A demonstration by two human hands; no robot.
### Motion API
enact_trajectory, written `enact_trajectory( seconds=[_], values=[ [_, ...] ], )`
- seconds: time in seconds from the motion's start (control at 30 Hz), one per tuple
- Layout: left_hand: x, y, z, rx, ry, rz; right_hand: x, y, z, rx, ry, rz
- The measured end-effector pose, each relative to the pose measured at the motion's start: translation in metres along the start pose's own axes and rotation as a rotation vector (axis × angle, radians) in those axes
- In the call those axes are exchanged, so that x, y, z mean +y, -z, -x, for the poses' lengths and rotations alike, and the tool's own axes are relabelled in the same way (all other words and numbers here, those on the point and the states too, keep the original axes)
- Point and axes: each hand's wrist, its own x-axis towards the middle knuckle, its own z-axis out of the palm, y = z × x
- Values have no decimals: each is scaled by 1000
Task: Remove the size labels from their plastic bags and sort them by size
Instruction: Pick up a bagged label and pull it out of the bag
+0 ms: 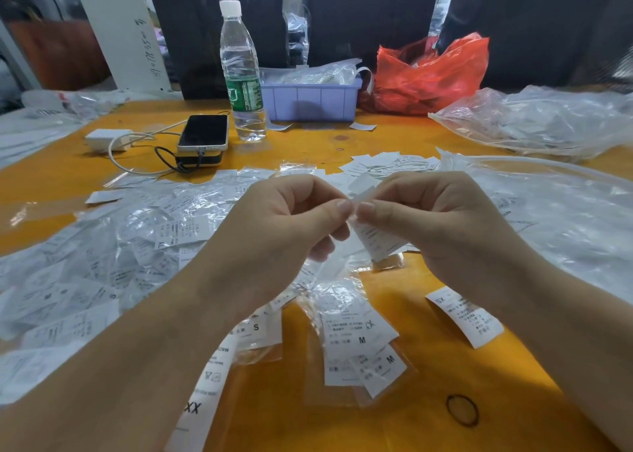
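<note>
Pinching at the table's middle, the left hand [291, 218] and the right hand [431, 218] meet thumb-tip to thumb-tip over a small white printed size label in its clear plastic bag [373, 239]. Both hands are closed on it: each curls its fingers and nips the top edge between thumb and forefinger. From that shared grip the label hangs toward five o'clock, its long axis slanting down and to the right, so most of its length lies under the right hand's fingers while the left holds only the upper corner. My judgement is that the coming move turns on this: the right hand is nearer the body of the label and better placed to draw it out along that slanted axis, while the left keeps the bag's mouth; whether the bag's mouth is already open is too small to tell

At six o'clock from the hands lie sorted white labels marked M [363, 342], with a white label marked S [257, 328] at seven o'clock and a white label marked XS [462, 318] at four o'clock, all resting on the orange table [479, 400]. A heap of bagged labels [120, 246] spreads at nine o'clock, well apart from the sorted ones
</note>
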Motion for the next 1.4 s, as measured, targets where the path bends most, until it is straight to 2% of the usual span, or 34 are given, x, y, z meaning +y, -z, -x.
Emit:
enact_trajectory(
  seconds=[0.27, 0.5, 0.83, 1.03, 1.4],
  values=[
    [1, 2, -1, 48, 35, 88, 0, 1, -1, 9, -29, 10],
    [0, 2, -1, -74, 52, 55, -3, -1, 1, 1, 17, -39],
    [-1, 3, -2, 109, 50, 79, -11, 1, -1, 210, -43, -170],
    [-2, -2, -2, 40, 63, 50, -10, 3, 0, 247, 29, -169],
    [-3, -2, -1, -40, 57, 41, -8, -1, 3, 201, 75, -77]
  ],
)
